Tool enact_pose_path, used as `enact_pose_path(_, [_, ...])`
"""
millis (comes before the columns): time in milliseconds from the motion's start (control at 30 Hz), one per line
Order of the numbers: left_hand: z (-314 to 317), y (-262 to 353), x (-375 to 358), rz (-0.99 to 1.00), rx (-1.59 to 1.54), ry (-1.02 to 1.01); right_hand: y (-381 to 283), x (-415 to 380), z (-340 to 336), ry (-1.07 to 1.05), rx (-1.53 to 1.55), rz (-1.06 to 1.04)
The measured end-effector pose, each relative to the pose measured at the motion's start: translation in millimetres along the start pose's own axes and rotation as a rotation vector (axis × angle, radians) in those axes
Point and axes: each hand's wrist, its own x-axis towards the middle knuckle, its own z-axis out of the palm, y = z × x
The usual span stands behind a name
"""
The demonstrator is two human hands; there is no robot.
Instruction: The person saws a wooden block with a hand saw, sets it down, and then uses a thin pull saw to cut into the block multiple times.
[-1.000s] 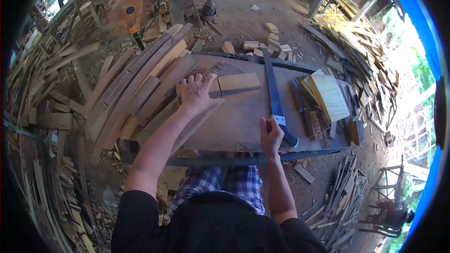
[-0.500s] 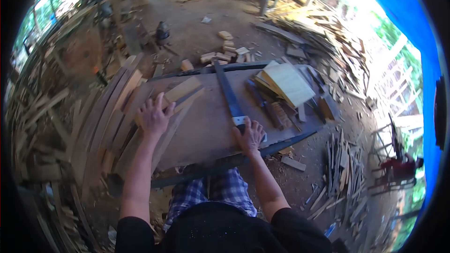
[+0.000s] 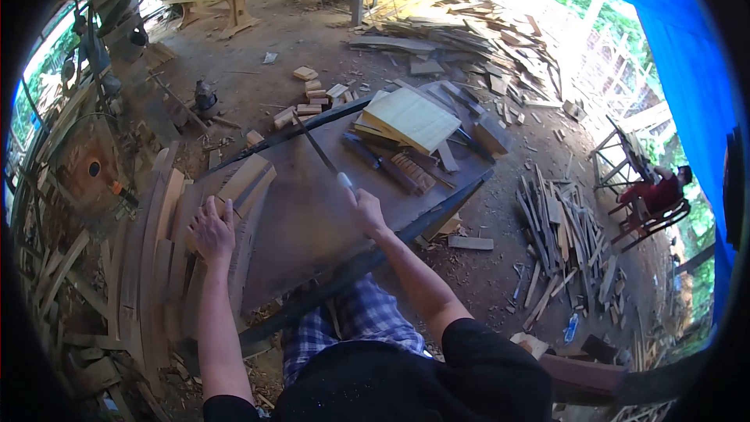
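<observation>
My right hand (image 3: 369, 215) is wrapped round the handle of a handsaw (image 3: 316, 144), whose blade is turned edge-on and points toward the far left of the workbench (image 3: 301, 223). My left hand (image 3: 212, 233) lies with fingers spread on the wooden pieces at the bench's left end. Just past its fingertips is a short wooden block (image 3: 248, 178) with a dark strip along it. Long curved boards (image 3: 146, 266) lie to the left of that hand. On the right part of the bench rests a stack of pale square boards (image 3: 412, 119), beside a dark wooden tool (image 3: 384, 162).
Small wood blocks (image 3: 314, 98) lie on the ground beyond the bench. Scrap sticks (image 3: 558, 230) are heaped at right, near a seated person (image 3: 656, 191). A larger wood pile (image 3: 469, 39) and a wooden table (image 3: 226, 0) stand farther back. A blue tarp (image 3: 680, 55) hangs at right.
My right hand has closed round the saw handle and lifted it, turning the blade from flat to edge-on. My left hand stays on the wood. The whole view has swung to the right.
</observation>
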Motion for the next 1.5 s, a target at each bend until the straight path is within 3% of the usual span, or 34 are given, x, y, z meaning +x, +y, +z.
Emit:
enact_pose_path(100, [14,-3,0,-0.037,-0.104,0.012,-45,-40,-25,-0.054,0.208,0.18])
enact_pose_path(167, [32,-7,5,-0.09,-0.306,0.017,-10,-59,-8,0.092,0.313,-0.061])
enact_pose_path(233, [7,-5,11,-0.144,-0.26,-0.243,-28,-98,-19,-0.009,0.501,-0.029])
enact_pose_path(333, [20,-7,12,-0.245,-0.298,-0.141,-57,-128,-20,-0.107,0.65,-0.036])
enact_pose_path(500, [35,-1,27,-0.356,-0.316,-0.227,-64,-149,11,-0.092,0.384,-0.22])
enact_pose_path(567, [40,1,28,-0.376,-0.29,-0.252,-66,-154,18,-0.059,0.176,-0.397])
enact_pose_path(700, [57,-5,25,-0.322,-0.272,-0.202,-68,-163,24,-0.13,0.128,-0.467])
enact_pose_path(833, [31,2,25,-0.419,-0.375,-0.115,-67,-167,26,-0.192,0.048,-0.496])
enact_pose_path(900, [13,5,28,-0.398,-0.349,-0.231,-67,-165,26,-0.195,0.044,-0.498])
enact_pose_path(1033, [5,9,29,-0.411,-0.289,-0.198,-69,-163,21,-0.189,-0.038,-0.546])
enact_pose_path(1100, [0,9,31,-0.422,-0.285,-0.294,-68,-167,15,-0.199,-0.064,-0.521])
enact_pose_path(1300, [41,-1,26,-0.405,-0.206,-0.234,-78,-156,23,-0.239,-0.105,-0.442])
enact_pose_path(1433, [26,4,29,-0.384,-0.173,-0.273,-88,-137,50,-0.21,-0.105,-0.47])
enact_pose_path(1500, [21,6,30,-0.404,-0.16,-0.283,-80,-147,32,-0.243,-0.107,-0.454])
